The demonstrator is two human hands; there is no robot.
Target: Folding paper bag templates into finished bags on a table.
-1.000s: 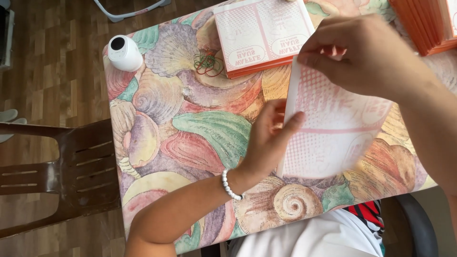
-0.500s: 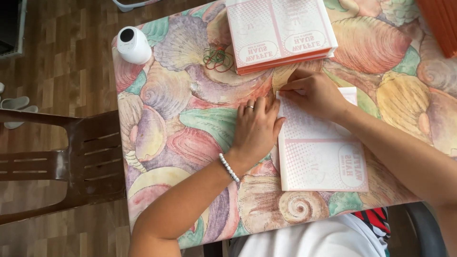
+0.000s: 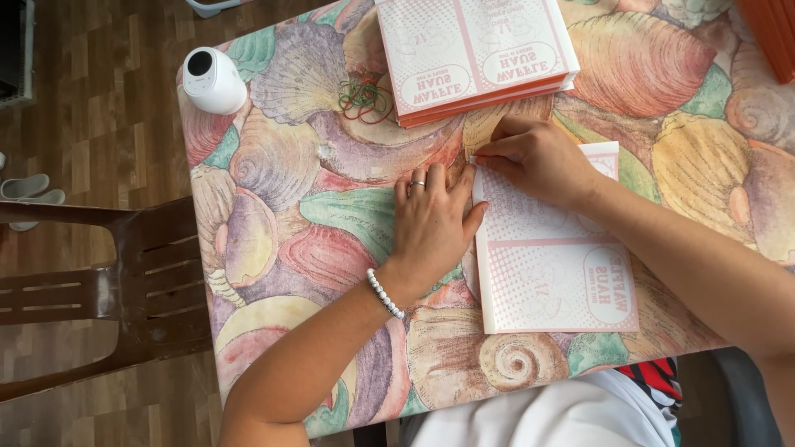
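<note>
Shell-patterned tabletop (image 3: 273, 165). We see a flat pink-and-white paper bag (image 3: 555, 265) at 4 o'clock: light, floppy, creasable. Left hand (image 3: 431, 219) flat, open beside its edge; right hand (image 3: 538, 157) pinches its top-left corner, best grip.

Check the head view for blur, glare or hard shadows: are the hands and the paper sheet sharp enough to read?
Head view: even, soft daylight with no glare; the left hand, right hand and pink-and-white paper sheet are sharp, with only faint shadows under the hands. The white round device and shell-patterned tablecloth are also in focus; mild wide-angle bending shows at the edges.
</note>
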